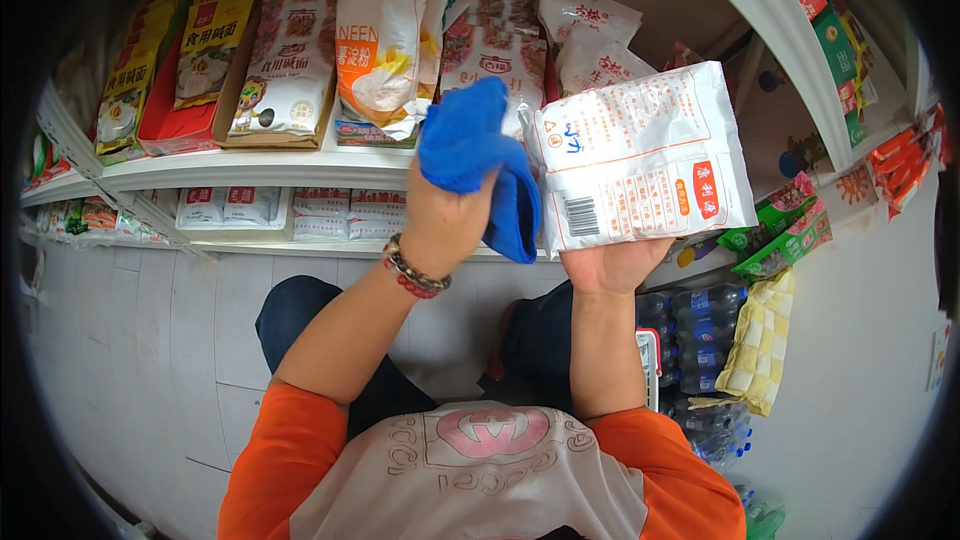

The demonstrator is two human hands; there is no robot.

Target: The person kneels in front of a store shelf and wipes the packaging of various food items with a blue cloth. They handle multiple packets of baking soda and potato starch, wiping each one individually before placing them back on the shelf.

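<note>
My left hand (448, 221) grips a crumpled blue cloth (480, 150) just left of a white plastic packet. The cloth's folded end hangs beside the packet's left edge. My right hand (619, 266) holds that white packet (645, 157) from underneath, with the fingers hidden behind it. Red and orange print, a barcode and a blue handwritten mark show on its face. Behind both hands, bagged goods stand on a white shelf (300, 161). Nearest my left hand is a white and orange starch bag (379, 52). White printed bags (600, 52) lean behind the packet.
Yellow bags (210, 45) stand in a red carton at left. Below, a lower shelf (352, 249) carries white sachets (349, 210). Dark bottles in packs (705, 337), a yellow checked bag (761, 345) and a basket rim (649, 367) are by my right arm. Green packets (784, 229) hang at right.
</note>
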